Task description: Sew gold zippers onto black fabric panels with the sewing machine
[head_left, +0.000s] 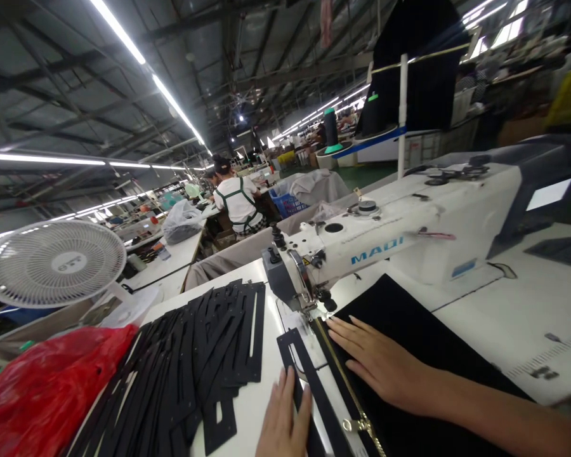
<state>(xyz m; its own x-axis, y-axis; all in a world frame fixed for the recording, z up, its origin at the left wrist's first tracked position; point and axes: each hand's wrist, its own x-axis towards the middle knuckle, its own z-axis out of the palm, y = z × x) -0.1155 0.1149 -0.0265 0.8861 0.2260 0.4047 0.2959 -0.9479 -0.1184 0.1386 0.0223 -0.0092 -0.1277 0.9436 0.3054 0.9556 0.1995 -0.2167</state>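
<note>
My right hand [385, 362] lies flat, fingers stretched, on a black fabric panel [409, 317] under the sewing machine's head. Along the panel's left edge runs a gold-toothed zipper [337, 365] with a gold slider and pull [360, 424]. Its upper end reaches the presser foot [310, 312]. My left hand [285, 419] is at the bottom middle, its fingers extended onto a black slotted strip [299, 350] that lies beside the zipper. The white sewing machine [385, 235] stands above both hands. Whether the strip touches the zipper tape lower down, I cannot tell.
Many black slotted pieces [185, 362] are heaped on the white table left of my left hand. A red plastic bag [52, 381] and a white fan [57, 263] stand farther left. Thread cones [331, 130] rise behind the machine. A co-worker [238, 200] sits ahead.
</note>
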